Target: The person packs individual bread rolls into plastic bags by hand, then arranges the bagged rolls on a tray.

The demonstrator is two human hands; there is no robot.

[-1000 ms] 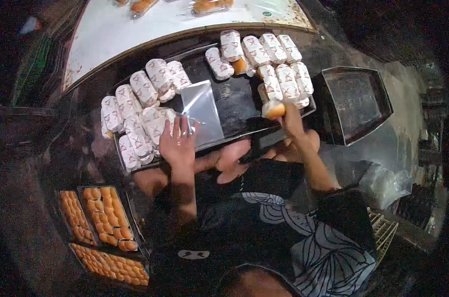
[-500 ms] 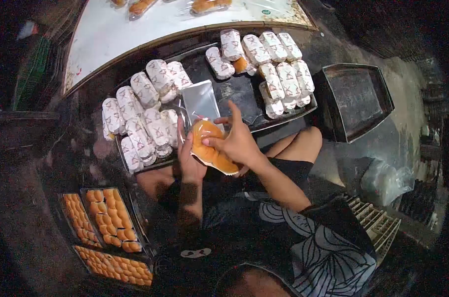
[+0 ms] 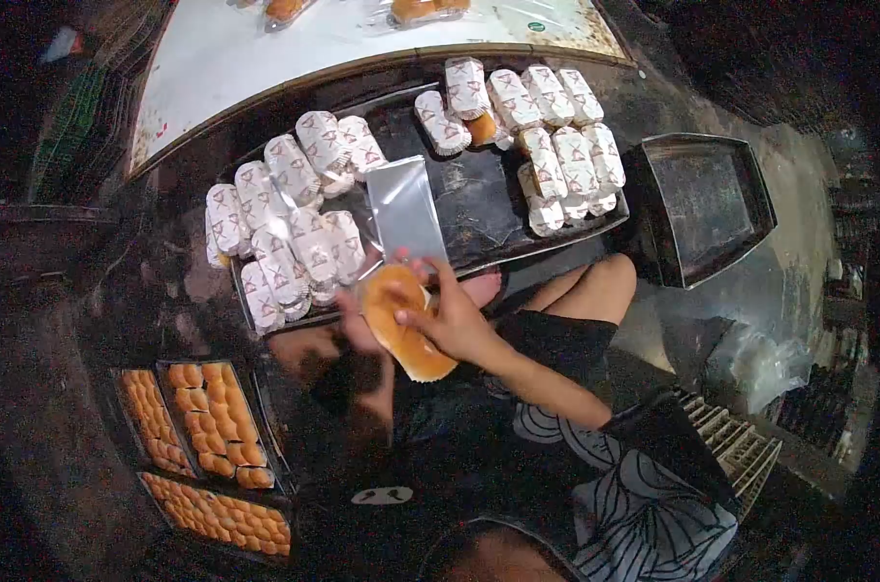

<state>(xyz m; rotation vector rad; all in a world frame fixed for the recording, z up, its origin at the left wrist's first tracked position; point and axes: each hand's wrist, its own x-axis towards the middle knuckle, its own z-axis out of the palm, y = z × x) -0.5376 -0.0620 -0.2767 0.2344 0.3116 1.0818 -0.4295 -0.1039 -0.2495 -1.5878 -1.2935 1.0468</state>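
On my screen, the left hand is smeared by blur and partly hidden behind the bread, so I can't tell whether it grips. The right hand blurs towards its fingertips too. I lose the white table and the bagged buns past the top edge. Print on the wrappers is too small for me to read.
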